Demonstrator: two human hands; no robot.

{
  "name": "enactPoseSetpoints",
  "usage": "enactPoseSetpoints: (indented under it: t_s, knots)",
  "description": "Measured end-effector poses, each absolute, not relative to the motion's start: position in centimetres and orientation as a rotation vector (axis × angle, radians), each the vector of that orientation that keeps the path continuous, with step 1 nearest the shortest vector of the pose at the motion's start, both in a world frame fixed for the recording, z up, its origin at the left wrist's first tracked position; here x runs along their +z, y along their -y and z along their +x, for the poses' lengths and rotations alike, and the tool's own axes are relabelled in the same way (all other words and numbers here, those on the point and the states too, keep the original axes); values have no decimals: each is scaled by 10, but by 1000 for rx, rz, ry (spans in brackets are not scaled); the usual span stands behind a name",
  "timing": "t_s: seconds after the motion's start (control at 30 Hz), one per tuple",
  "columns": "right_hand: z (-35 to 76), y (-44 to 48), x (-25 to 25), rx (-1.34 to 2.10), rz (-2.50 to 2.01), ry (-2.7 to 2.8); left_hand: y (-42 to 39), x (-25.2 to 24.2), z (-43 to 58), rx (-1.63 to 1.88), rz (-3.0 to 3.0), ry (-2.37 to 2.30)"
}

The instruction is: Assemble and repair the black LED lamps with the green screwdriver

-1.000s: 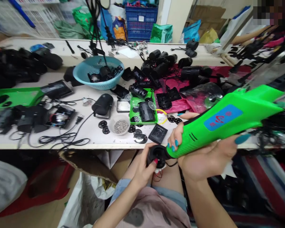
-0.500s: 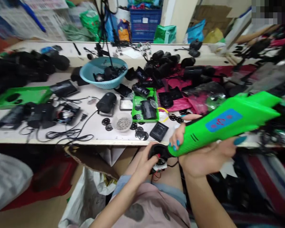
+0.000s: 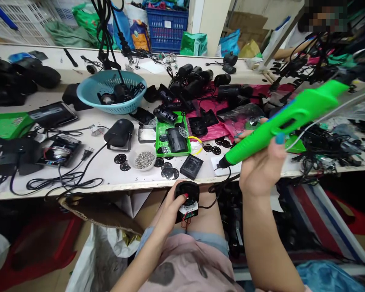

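In my right hand (image 3: 258, 174) is a bright green electric screwdriver (image 3: 252, 140), slanting down to the left. Its dark tip is above the table's front edge, apart from the part in my other hand. My left hand (image 3: 168, 213) grips a black round housing (image 3: 187, 188) over my lap, the thumb pressed inside its rim. On the housing's near side sits a white and green circuit board (image 3: 188, 210) with thin red wires hanging from it. A black cord runs from the housing to the right. Nearest on the table lies a black square part (image 3: 192, 166).
A small bowl of screws (image 3: 144, 159) stands among black perforated discs (image 3: 169, 172). Behind are a green tray (image 3: 173, 154) with black parts and a blue basket (image 3: 111, 105). Corded lamp units (image 3: 119, 133) lie left. Another person's arm (image 3: 287, 52) shows at the back right.
The screwdriver has swung up and away from the housing, its tip now clear of it. My left hand with the housing has shifted slightly left in view, and the head view has turned rightward.
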State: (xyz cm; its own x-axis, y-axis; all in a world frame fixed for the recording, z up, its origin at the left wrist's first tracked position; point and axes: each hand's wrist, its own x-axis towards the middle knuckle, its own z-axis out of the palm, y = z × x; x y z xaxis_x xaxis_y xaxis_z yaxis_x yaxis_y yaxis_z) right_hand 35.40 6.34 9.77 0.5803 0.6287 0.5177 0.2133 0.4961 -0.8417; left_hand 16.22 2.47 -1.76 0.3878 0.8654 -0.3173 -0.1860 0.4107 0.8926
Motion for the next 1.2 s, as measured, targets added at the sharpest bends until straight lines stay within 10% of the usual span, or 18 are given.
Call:
enactPoseSetpoints:
  t_s: [0.37, 1.2]
  knots:
    - [324, 28, 48, 182, -1395, 2029, -26, -19, 167, 854, 878, -944]
    - [328, 6, 36, 17, -1111, 2153, -22, -14, 157, 875, 861, -923]
